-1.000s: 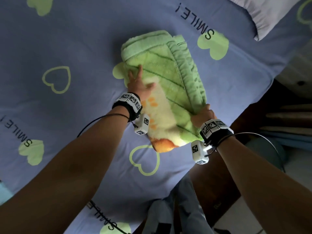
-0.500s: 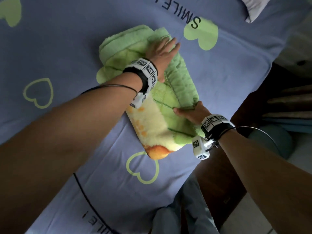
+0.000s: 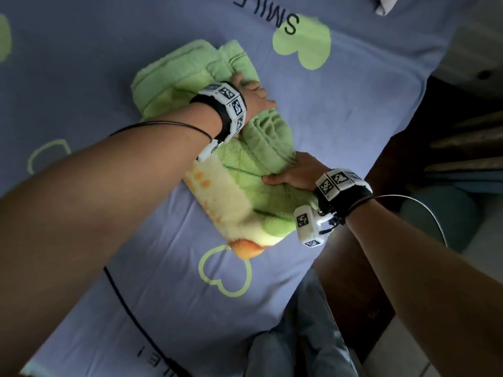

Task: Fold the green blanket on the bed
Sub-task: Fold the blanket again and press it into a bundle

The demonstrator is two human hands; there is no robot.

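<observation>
The green blanket [image 3: 190,74] lies folded into a thick bundle on the blue bed sheet [image 3: 353,126], with a cream and orange patch at its near end. My left hand [image 3: 251,96] reaches across the bundle and grips its right-hand folded edge near the far end. My right hand [image 3: 296,172] holds the same edge closer to me, thumb on top and fingers tucked under the fabric. Both wrists wear black bands with white marker cubes.
The sheet carries green hearts and "SMILE" lettering. A pillow corner [image 3: 383,5] shows at the top right. The bed's right edge drops to a dark wooden frame [image 3: 381,164] and floor. My legs in jeans [image 3: 304,338] stand at the bed's near edge.
My left hand moved from the blanket's left side across to its right edge, where its fingers have closed on the fabric. My right hand stayed at the near right edge.
</observation>
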